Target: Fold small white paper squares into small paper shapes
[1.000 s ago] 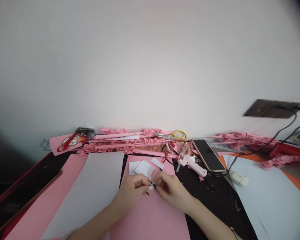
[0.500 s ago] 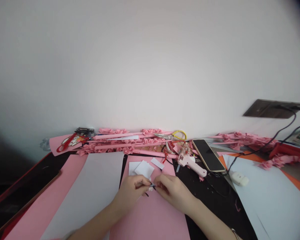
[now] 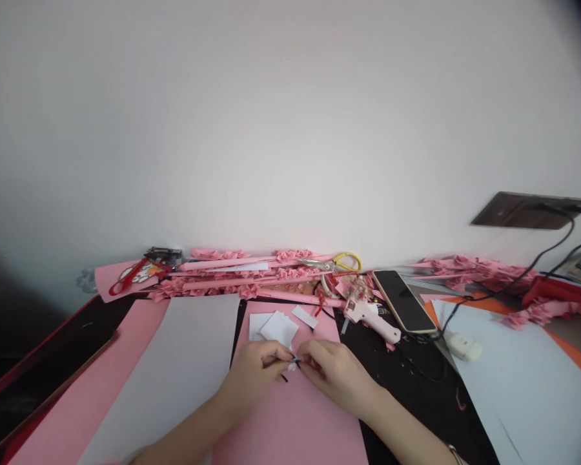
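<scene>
My left hand [image 3: 255,376] and my right hand [image 3: 335,373] meet fingertip to fingertip over a pink paper sheet [image 3: 290,420]. Between the fingertips both pinch a tiny white and black piece [image 3: 294,362]; its exact shape is too small to tell. Just beyond the hands lie small white paper squares [image 3: 277,326] and a short white strip [image 3: 305,316] on the same pink sheet.
A pink glue gun [image 3: 368,314], a phone [image 3: 403,300] and a white charger plug [image 3: 463,345] lie at right on the black mat. Yellow-handled scissors [image 3: 336,262], red-handled scissors [image 3: 128,276] and pink folded strips [image 3: 237,274] line the wall. Large white sheets [image 3: 174,361] flank the hands.
Both hands stay pinched together on the tiny piece; they have shifted only slightly toward me.
</scene>
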Available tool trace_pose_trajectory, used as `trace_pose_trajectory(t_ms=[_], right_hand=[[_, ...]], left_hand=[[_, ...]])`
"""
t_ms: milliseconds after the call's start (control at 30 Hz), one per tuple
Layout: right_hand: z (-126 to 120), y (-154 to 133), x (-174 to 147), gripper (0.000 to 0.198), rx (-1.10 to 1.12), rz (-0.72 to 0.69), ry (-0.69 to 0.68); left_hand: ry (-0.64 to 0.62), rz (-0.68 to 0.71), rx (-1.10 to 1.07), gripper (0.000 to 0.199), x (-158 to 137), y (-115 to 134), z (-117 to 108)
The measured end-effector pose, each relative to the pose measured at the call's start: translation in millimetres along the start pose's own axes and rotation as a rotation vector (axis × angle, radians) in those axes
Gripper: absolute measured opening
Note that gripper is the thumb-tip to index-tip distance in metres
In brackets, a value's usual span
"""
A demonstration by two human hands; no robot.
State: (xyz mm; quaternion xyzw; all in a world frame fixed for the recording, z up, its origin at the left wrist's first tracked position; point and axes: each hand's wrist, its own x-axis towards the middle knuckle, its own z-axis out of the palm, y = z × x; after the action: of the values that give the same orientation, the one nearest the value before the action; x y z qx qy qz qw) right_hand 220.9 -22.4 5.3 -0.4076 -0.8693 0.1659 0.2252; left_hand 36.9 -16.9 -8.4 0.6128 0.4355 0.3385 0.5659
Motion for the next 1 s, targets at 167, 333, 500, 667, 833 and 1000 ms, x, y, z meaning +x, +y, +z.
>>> trace_pose_trajectory(t_ms=[167,333,500,667,833,1000], right_hand=[[-0.3,-0.6,-0.1,0.011,-0.014,0.004,-0.007],[-0.3,-0.9,-0.1,0.011,-0.026,-0.013,0.004],[-0.2,-1.0,0.4,0.01,-0.021,-0.025,0.021],[-1.1,-2.1,0.9,0.011,-0.029,-0.023,0.022],[-1.2,-3.1,1.4,0.011,-0.039,-0.014,0.021],[-0.4,-2.9,1.0,0.011,-0.048,-0.03,0.023]], left_hand=[[0.004,-0.002,0.006,0.014,-0.8,1.6,0.4],[0.0,0.016,0.033,0.015,-0.1,0.8,0.0],[-0.005,0.021,0.027,0.015,1.0,-1.7,-0.3],[0.0,0.02,0.037,0.015,0.6,-0.4,0.0],[-0.004,0.019,0.026,0.015,-0.1,0.6,0.1],[-0.006,0.033,0.054,0.016,-0.6,-2.6,-0.2]])
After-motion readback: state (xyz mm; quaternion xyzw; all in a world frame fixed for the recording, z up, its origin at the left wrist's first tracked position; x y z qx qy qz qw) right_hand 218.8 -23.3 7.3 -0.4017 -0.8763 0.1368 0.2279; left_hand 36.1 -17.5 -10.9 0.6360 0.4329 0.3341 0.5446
